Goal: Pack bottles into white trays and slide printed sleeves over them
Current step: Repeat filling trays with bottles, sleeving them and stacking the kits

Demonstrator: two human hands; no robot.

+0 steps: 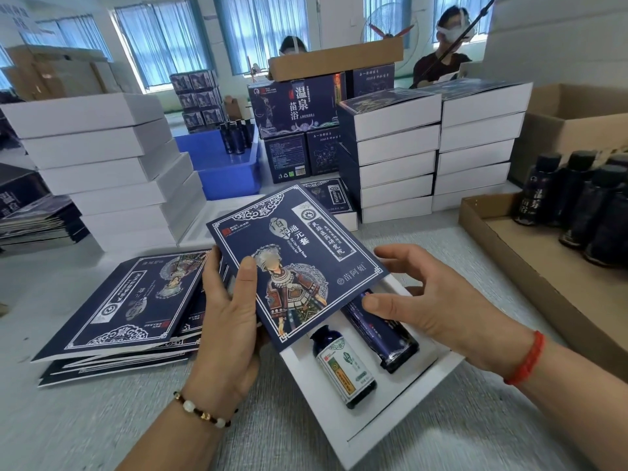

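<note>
Two bottles point(363, 351) lie in the white tray point(367, 433). Left hand point(227, 311) fingers grip the blue sleeve point(292, 263), half over it. Right hand point(438, 300) fingers, loose, touch the tray's side.

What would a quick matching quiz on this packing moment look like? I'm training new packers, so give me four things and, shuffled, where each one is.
Things:
1. printed sleeve
2. small labelled bottle
3. pile of flat sleeves
4. loose dark bottles

Places:
A. standing in the cardboard tray at far right
B. lying in the white tray, uncovered
C. held by the left hand, partway over the white tray
D. on the table, left of the hands

Pairs: 1-C, 2-B, 3-D, 4-A
</note>
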